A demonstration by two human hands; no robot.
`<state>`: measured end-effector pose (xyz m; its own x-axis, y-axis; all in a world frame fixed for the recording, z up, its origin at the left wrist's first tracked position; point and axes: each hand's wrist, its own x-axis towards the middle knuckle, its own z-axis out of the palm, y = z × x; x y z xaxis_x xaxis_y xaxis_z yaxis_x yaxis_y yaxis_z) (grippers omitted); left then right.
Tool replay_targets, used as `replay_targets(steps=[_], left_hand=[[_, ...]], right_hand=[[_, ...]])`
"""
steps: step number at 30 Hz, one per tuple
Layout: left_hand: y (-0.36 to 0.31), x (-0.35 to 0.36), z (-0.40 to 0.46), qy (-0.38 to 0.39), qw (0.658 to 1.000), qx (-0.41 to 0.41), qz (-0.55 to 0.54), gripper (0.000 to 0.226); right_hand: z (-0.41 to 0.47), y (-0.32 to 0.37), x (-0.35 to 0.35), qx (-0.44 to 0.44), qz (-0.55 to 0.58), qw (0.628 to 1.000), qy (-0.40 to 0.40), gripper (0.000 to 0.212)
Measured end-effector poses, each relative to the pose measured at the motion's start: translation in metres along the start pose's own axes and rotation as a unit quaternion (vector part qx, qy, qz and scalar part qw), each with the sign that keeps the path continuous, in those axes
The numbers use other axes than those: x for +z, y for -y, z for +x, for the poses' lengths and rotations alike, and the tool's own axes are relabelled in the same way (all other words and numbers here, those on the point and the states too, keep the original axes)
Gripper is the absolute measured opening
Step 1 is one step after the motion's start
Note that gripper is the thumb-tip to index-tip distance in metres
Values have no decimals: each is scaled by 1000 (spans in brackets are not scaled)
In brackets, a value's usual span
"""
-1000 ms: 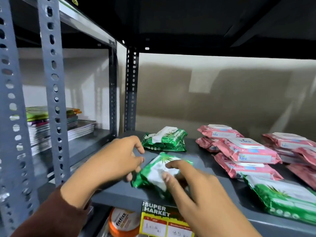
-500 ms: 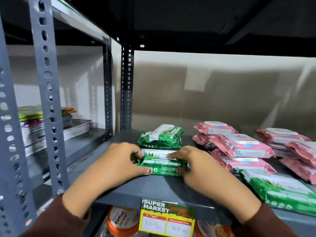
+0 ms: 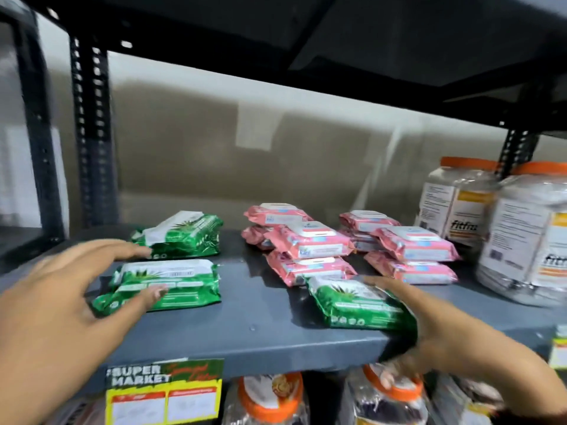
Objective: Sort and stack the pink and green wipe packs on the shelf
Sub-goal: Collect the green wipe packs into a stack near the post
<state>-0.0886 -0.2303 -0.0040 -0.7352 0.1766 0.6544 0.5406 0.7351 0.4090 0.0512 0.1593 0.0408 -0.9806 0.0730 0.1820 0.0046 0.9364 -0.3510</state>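
Three green wipe packs lie on the grey shelf (image 3: 264,332): one at the back left (image 3: 184,234), one in front of it (image 3: 171,283), one at the front right (image 3: 356,302). Pink wipe packs sit in two loose piles, one in the middle (image 3: 310,245) and one further right (image 3: 414,250). My left hand (image 3: 61,305) hovers open over the front left green pack, its thumb tip touching it. My right hand (image 3: 435,329), blurred, rests a finger along the right end of the front right green pack, with its other fingers below the shelf edge.
Two clear jars with orange lids (image 3: 460,204) (image 3: 534,240) stand at the right end of the shelf. A yellow price label (image 3: 165,391) hangs on the front edge. More orange-lidded jars (image 3: 270,400) sit on the shelf below. Perforated uprights (image 3: 92,133) stand at the left.
Both hands let go of the front left green pack, which now lies flat. My right hand moved right to the front right green pack. The view swung right, showing the jars.
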Motion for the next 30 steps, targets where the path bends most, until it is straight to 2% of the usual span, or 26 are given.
replay_targets(steps=[2, 4, 6, 8, 12, 13, 15, 17, 19, 20, 21, 23, 25, 28, 30], left_hand=[[-44, 1, 2, -33, 995, 19, -94, 43], [-83, 6, -3, -13, 988, 28, -154, 37], [-104, 20, -7, 35, 973, 47, -221, 37], [-119, 28, -7, 104, 955, 56, -272, 42], [-146, 30, -2, 148, 946, 126, -258, 81], [-145, 27, 0, 141, 947, 146, -248, 84], [-139, 22, 6, 117, 936, 159, -293, 66], [-128, 12, 11, 115, 900, 112, -405, 41], [-111, 0, 18, 74, 869, 67, -485, 41], [-102, -6, 24, 48, 861, 60, -503, 44], [-92, -13, 30, 16, 865, 64, -498, 44], [-65, -21, 45, -59, 918, 70, -385, 37], [-37, -27, 59, -99, 962, 46, -250, 34], [-4, -28, 64, -58, 993, 52, -91, 47], [8, -20, 57, 4, 997, 31, -67, 56]], right_hand=[[-10, -15, 7, -14, -83, 995, -57, 96], [-24, -20, 8, -30, -69, 988, -135, 73], [-27, -23, 6, -74, -59, 975, -201, 55], [-25, -12, 9, -100, 0, 973, -210, 45], [5, 16, 20, -118, 111, 964, -211, 41], [16, 27, 20, -132, 127, 962, -201, 43], [29, 49, 18, -138, 202, 954, -171, 48], [28, 72, 17, -238, 238, 927, -162, 45], [28, 89, 21, -264, 297, 905, -151, 52], [29, 91, 27, -286, 276, 899, -181, 47], [40, 103, 30, -308, 254, 888, -229, 41], [61, 117, 39, -326, 150, 884, -299, 39], [92, 132, 49, -339, 48, 886, -312, 40], [115, 148, 66, -328, -90, 913, -223, 56], [114, 148, 72, -328, -102, 932, -114, 72]])
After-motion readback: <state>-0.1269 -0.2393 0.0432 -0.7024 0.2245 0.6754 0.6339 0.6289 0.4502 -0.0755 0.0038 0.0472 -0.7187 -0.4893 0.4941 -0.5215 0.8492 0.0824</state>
